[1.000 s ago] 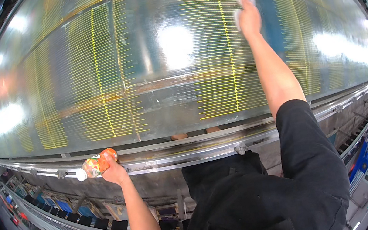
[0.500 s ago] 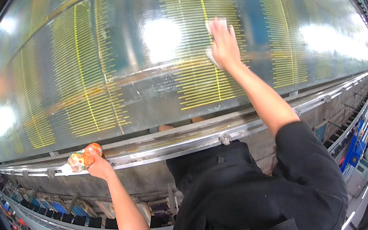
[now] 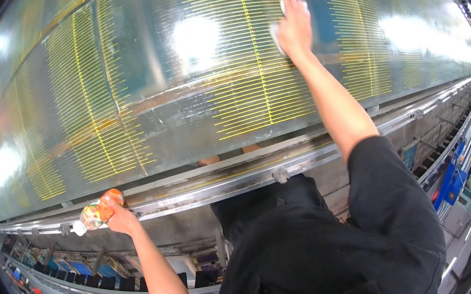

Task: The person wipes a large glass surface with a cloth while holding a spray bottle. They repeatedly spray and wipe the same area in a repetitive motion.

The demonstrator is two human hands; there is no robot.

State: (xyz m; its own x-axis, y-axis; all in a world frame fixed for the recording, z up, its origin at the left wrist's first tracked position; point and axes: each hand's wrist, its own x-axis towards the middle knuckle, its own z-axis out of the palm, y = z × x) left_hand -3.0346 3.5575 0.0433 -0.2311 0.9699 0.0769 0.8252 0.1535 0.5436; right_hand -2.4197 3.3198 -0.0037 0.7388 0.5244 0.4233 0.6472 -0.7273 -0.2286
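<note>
My left hand (image 3: 120, 218) is wrapped round a plastic bottle (image 3: 94, 213) with an orange, colourful label. The bottle lies tilted over the metal rail at the near left, its white cap pointing left. Farther out, my right hand (image 3: 297, 30) presses a white cloth (image 3: 276, 39) against a large glossy table surface (image 3: 179, 134). White edges of the cloth show beside the thumb and at the fingertips; the palm hides the rest. Rows of yellow lines (image 3: 264, 92) mark the surface, and the hand is at the right side of one such row.
A metal rail (image 3: 224, 192) with small clamps runs along the near edge, close to my body. Brownish bands cross the surface, and bright lamp reflections (image 3: 195, 38) lie on it. Framed panels and dark blocks stand low at the left; a blue object (image 3: 454, 179) is at the right.
My right hand has slid with the cloth farther away and slightly right over the surface. The left hand and bottle have shifted slightly left in view, along with a small turn of the view.
</note>
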